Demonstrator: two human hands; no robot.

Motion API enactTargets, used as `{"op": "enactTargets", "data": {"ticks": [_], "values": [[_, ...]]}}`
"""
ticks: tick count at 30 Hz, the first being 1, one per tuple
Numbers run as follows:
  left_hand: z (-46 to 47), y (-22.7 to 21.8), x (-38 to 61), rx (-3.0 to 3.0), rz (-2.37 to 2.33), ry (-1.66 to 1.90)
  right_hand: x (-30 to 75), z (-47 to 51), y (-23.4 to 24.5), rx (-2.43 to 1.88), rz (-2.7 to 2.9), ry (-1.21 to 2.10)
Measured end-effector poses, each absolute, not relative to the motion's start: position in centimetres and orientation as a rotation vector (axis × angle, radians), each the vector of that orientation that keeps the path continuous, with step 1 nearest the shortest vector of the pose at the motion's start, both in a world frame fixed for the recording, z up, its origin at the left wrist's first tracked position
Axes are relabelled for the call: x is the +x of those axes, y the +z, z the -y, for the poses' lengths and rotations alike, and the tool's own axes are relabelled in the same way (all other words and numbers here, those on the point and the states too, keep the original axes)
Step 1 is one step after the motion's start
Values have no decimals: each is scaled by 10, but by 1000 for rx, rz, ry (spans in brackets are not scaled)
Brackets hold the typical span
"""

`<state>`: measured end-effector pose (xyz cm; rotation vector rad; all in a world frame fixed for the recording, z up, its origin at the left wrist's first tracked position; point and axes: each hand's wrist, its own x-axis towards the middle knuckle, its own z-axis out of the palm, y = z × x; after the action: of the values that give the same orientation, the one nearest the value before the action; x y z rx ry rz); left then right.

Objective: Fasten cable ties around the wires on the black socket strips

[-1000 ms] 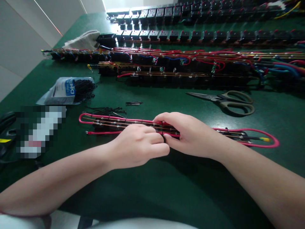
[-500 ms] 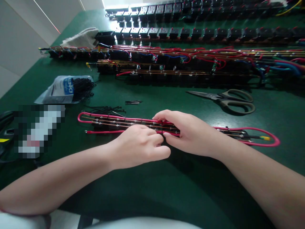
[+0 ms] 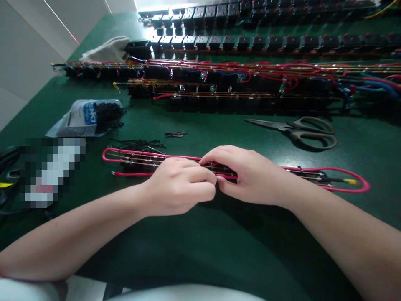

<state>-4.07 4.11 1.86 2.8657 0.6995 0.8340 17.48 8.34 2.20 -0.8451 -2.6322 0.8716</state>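
A narrow black strip with thin copper rods lies lengthwise before me, and a thick red wire runs along both its sides and loops past its ends. Black ties bind the wire to it in places. My right hand spans the strip's middle, fingers at the far edge and thumb by the near red wire. Just left of that thumb, my left hand is closed with curled fingers at the near edge; what it pinches is hidden. Behind the strip lie loose black cable ties.
Scissors lie behind my right hand. A plastic bag of black cable ties and a small pile of black pieces are on the green table. Long wired assemblies line the back, beside a white cloth.
My left hand has shifted slightly left, its fingers more tightly curled. The right hand has stayed nearly in place on the strip.
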Motion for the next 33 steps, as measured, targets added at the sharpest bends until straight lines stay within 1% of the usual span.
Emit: {"op": "enactTargets", "data": {"ticks": [3,5,11,17,28,33], "values": [[-42,20,-41,2720,-768,985,174,-83,22,-850,2651,850],[-42,19,-40,2655,-778,1008,173,-82,22,-860,2657,836],[-45,14,-38,2517,-791,889,171,-82,19,-848,2653,763],[-46,14,-39,2537,-846,760,171,-83,18,-863,2670,767],[-46,14,-41,2562,-870,731,172,-82,18,-847,2662,772],[-42,19,-40,2653,-852,804,173,-81,23,-810,2646,834]]}}
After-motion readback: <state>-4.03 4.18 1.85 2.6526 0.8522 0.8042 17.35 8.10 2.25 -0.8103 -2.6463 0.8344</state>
